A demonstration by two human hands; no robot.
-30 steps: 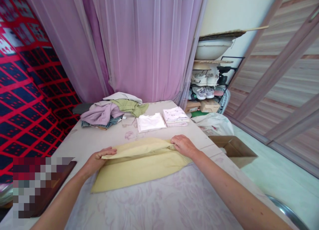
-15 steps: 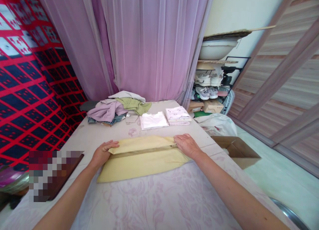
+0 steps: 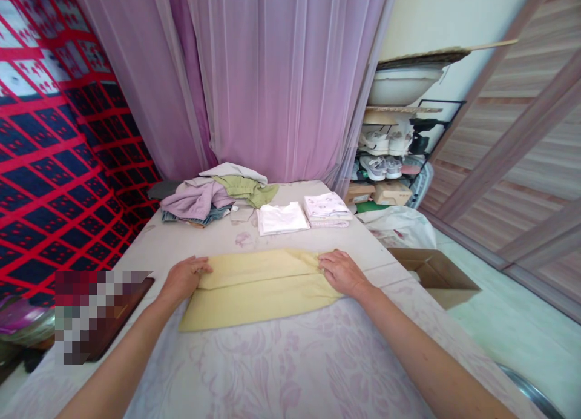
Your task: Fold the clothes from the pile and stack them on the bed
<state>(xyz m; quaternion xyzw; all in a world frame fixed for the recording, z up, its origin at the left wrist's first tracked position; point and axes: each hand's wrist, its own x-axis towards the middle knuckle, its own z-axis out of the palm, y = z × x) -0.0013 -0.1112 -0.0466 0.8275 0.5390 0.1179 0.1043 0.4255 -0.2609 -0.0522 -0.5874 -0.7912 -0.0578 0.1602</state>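
Yellow cloth (image 3: 258, 295): flap (image 3: 254, 267), raised earlier, now lowered flat; on patterned sheet (image 3: 254, 370); left hand (image 3: 184, 278), right hand (image 3: 344, 272) at opposite ends, fingers (image 3: 205, 265) on it (pinching or pressing, unclear which), presumably holding edge straight

Room to pass lies on the surface (image 3: 227, 370) before the yellow cloth (image 3: 254, 307) and in a strip behind it; beyond stand the clothes pile (image 3: 200, 200), white shirt (image 3: 284, 219) and folded stack (image 3: 327, 207).
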